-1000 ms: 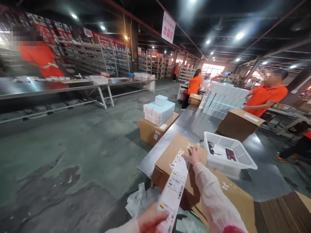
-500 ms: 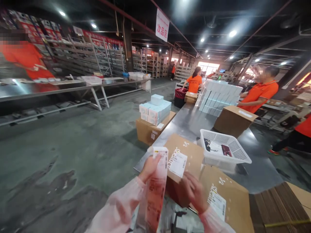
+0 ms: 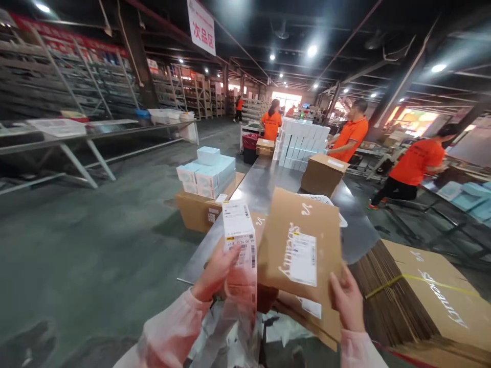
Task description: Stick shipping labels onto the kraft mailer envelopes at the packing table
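Note:
My left hand (image 3: 215,272) pinches a strip of printed shipping labels (image 3: 237,219), which hangs down past the fingers toward my lap. In my right hand (image 3: 348,297) is the right edge of a flat brown cardboard carton (image 3: 276,258), raised and tilted toward me. The carton carries white "sbeauty" lettering and a stuck-on shipping label (image 3: 304,259). Behind and below it, other cartons are partly hidden, and another white label (image 3: 311,307) shows near its lower edge.
A bundle of folded cartons (image 3: 399,306) tied with yellow strap lies at right. Behind the raised carton, a white basket (image 3: 337,207) stands on the metal table (image 3: 249,189). Light-blue boxes (image 3: 215,176) sit on a large carton at left. Co-workers in orange shirts stand farther off.
My right hand has lifted a labelled carton and now grips its right edge. More of the label strip shows above my left hand. The view has turned right.

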### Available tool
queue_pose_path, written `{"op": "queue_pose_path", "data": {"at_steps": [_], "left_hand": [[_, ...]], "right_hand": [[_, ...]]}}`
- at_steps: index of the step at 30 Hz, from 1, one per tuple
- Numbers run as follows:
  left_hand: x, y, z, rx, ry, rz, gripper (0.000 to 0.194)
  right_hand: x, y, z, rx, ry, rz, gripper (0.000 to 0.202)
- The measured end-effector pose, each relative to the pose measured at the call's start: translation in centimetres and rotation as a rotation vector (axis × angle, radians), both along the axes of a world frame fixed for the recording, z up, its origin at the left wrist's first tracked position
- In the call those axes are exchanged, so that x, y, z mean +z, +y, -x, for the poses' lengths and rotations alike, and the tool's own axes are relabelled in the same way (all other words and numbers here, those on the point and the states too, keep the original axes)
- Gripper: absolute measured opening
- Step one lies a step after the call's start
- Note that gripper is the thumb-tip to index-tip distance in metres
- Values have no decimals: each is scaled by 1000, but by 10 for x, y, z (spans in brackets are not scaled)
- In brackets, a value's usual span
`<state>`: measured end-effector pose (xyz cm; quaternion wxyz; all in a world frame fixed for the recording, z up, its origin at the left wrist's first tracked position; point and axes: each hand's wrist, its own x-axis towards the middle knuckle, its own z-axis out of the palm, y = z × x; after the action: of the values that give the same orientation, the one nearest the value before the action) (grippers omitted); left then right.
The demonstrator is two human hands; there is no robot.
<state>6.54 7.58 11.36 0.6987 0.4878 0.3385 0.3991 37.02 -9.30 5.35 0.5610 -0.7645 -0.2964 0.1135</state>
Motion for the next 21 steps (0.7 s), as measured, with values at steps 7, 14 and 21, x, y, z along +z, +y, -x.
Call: {"op": "queue_pose_path", "data": {"at_steps": [7,14,21], "left_hand": [[-9,-57,10,-272,-31,-53,71],[-19,-56,10,-203,-29,-71,54],[-41,-55,4,95,30,-21,44]], "right_hand": [[39,-3,51,321,54,195,76],[30,37,173,721,395,-34,49],[52,73,152,802,114,102,43]]}}
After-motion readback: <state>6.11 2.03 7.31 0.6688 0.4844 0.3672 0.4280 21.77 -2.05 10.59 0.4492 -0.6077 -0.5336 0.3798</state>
